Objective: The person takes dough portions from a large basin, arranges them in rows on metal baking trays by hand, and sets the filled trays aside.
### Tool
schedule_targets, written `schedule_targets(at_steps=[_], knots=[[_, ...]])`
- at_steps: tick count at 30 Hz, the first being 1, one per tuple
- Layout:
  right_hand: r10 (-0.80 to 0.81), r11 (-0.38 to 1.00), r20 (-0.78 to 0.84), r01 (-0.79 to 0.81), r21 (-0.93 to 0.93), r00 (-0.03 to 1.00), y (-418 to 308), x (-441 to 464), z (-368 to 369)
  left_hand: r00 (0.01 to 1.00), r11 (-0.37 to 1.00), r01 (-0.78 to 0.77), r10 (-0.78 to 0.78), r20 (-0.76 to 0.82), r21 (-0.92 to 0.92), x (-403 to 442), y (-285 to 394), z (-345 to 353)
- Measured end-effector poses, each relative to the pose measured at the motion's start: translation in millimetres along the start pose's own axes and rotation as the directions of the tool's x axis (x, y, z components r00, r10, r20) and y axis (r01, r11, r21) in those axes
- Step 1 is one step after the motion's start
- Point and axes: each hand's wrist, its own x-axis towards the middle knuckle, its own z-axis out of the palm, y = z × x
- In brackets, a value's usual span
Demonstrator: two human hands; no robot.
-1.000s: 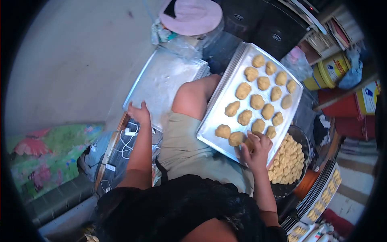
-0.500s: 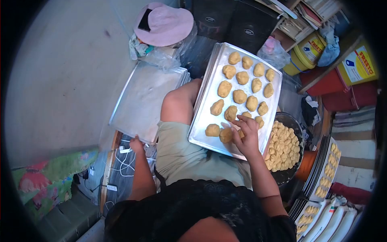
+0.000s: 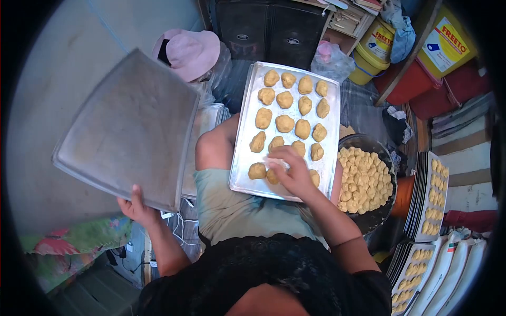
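Note:
My left hand (image 3: 138, 207) grips the near edge of an empty metal tray (image 3: 132, 131), lifted and tilted at the left, thumb on its face. On my lap lies a tray (image 3: 240, 171) bearing rows of dough pieces (image 3: 284, 124). Over its near rows hovers my right hand (image 3: 291, 171), fingers bent and apart; the spot under its palm is hidden, and I see nothing held in it. A dark round pan (image 3: 387, 158) full of small dough lumps (image 3: 363, 181) stands to the right of the lap tray.
More empty trays (image 3: 208, 124) are stacked beyond my left knee. A pink hat (image 3: 192, 52) and black speakers (image 3: 269, 31) stand at the back. Yellow buckets (image 3: 369, 58) are at the back right, trays of small dough pieces (image 3: 432, 197) at the right, white cables (image 3: 182, 229) near my left forearm.
My left hand has taken hold of an empty tray and raised it off the stack to the left. My right hand stays over the near rows of dough. The view has turned left.

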Motion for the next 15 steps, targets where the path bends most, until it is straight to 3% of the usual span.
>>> schedule_targets(at_steps=[1, 2, 4, 6, 7, 8, 10, 11, 12, 14, 15], knots=[[0.11, 0.97, 0.087, -0.127, 0.209, 0.99, 0, 7, 14, 0.999, 0.997, -0.036, 0.035, -0.01, -0.072, -12, 12, 14], [0.196, 0.881, 0.193, -0.26, 0.396, 0.961, 0, 15, 31, 0.999, 0.992, 0.038, -0.036, 0.016, -0.124, -25, 15, 26], [0.299, 0.543, 0.249, -0.379, 0.749, 0.921, -8, 33, 56, 0.982, 0.957, 0.186, -0.173, 0.077, -0.223, -50, 20, 50], [0.315, 0.144, 0.285, -0.342, 0.928, 0.905, -27, 58, 43, 0.905, 0.927, 0.323, -0.244, 0.35, -0.19, -85, -12, 49], [0.338, 0.208, 0.259, -0.34, 0.917, 0.905, -22, 63, 30, 0.834, 0.965, 0.261, -0.214, 0.508, -0.022, -105, -32, 42], [0.497, 0.32, 0.201, -0.394, 0.862, 0.844, -40, 57, 1, 0.73, 0.978, 0.16, -0.208, 0.651, 0.133, -117, -47, 36], [0.355, 0.404, 0.055, -0.206, 0.891, 0.933, -14, 43, -41, 0.483, 0.83, 0.551, -0.403, 0.778, 0.088, -102, -63, 31], [0.394, 0.43, 0.016, -0.2, 0.88, 0.919, 0, 32, -57, 0.33, 0.695, 0.713, -0.449, 0.83, 0.093, -87, -70, 28], [0.436, 0.452, -0.023, -0.197, 0.87, 0.899, 14, 16, -69, 0.27, 0.481, 0.876, -0.433, 0.86, -0.032, -61, -61, 37], [0.483, 0.513, -0.076, -0.211, 0.832, 0.873, 46, -12, -92, 0.318, 0.178, 0.948, -0.449, 0.835, -0.266, -35, -49, 44], [0.511, 0.58, -0.072, -0.282, 0.764, 0.857, 66, -26, -106, 0.16, 0.256, 0.966, -0.479, 0.863, -0.037, -28, -66, 45]])
